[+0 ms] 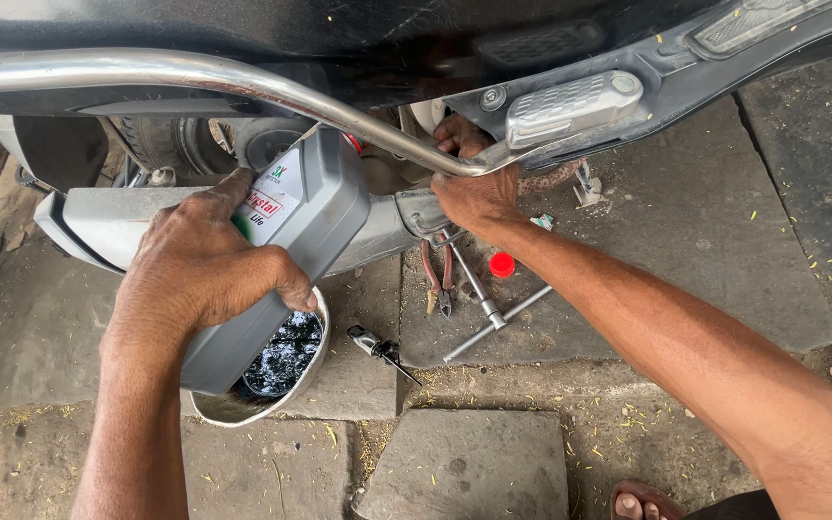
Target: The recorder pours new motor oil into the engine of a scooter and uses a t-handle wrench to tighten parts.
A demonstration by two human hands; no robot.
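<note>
My left hand [206, 258] grips a grey plastic oil bottle [325, 197], tilted with its neck up toward the underside of a motorcycle. My right hand [474, 193] reaches under the chrome guard rail [243, 82] and rests against the engine area, its fingers partly hidden behind the rail and a silver footrest [570, 106]. Under the bottle stands a round metal bowl [286, 371] holding black used oil.
On the stone paving lie red-handled pliers [435, 279], a T-shaped socket wrench [488, 308], a red bottle cap [502, 265] and a small dark metal part [382, 351]. The silver exhaust pipe [98, 217] runs at the left. A sandalled foot [642, 503] shows at the bottom edge.
</note>
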